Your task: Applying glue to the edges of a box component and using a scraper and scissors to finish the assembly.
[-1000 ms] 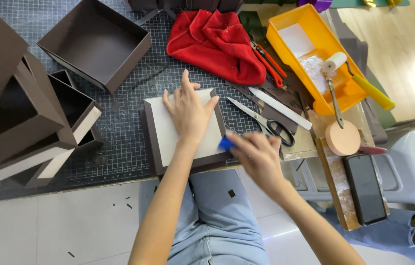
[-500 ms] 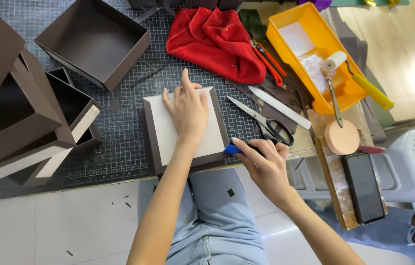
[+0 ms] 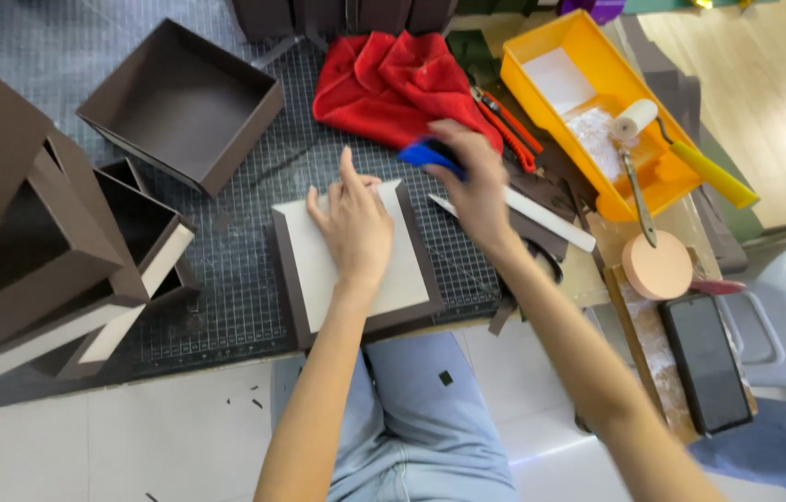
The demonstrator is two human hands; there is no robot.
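Observation:
A white board panel (image 3: 318,265) lies on a dark brown wrap sheet on the grid cutting mat (image 3: 225,270). My left hand (image 3: 353,223) presses flat on the panel, fingers spread. My right hand (image 3: 472,181) is at the panel's upper right corner, by the red cloth (image 3: 393,79), gripping a small blue scraper (image 3: 427,154).
Dark brown open boxes (image 3: 179,102) stand at the left and top left. A yellow tray (image 3: 588,102) with a paint roller (image 3: 639,119), a white ruler (image 3: 551,223), a round pink disc (image 3: 658,265) and a black phone (image 3: 704,363) lie to the right.
My right hand has swept with the blue scraper from the panel's lower right corner up to its upper right corner. My left hand has stayed pressed on the panel.

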